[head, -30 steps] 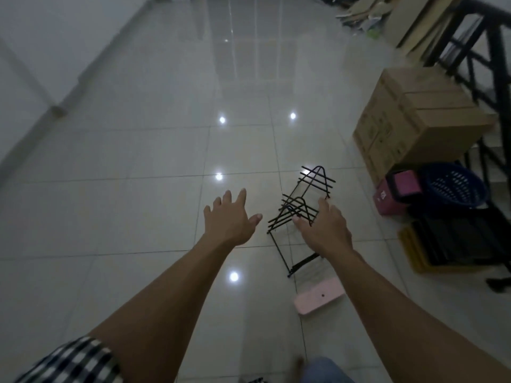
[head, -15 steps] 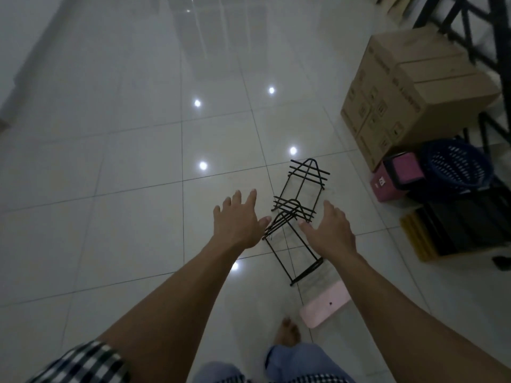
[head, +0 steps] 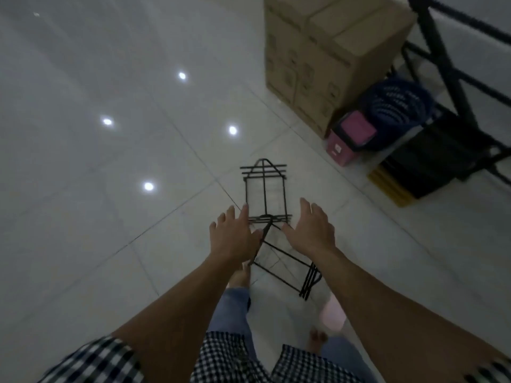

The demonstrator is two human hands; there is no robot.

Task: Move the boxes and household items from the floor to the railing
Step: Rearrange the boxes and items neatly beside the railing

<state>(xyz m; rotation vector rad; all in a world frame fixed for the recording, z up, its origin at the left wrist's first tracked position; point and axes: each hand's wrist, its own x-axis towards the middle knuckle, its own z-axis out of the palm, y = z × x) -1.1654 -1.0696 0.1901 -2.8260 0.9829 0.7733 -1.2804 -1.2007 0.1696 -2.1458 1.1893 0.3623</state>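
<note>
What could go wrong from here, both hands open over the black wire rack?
1. The wire rack is thin and bent in sections; left hand and right hand flank only its middle bars, so an end may swing when lifted.
2. Its near end lies beside a bare foot; a slip could hit toes.
3. Pink bin and blue basket crowd the railing; wires could snag there.

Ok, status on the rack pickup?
Left hand and right hand open, flanking black wire rack. Rack lying on tiled floor, not gripped. Pale pink flat item by its near end.
</note>
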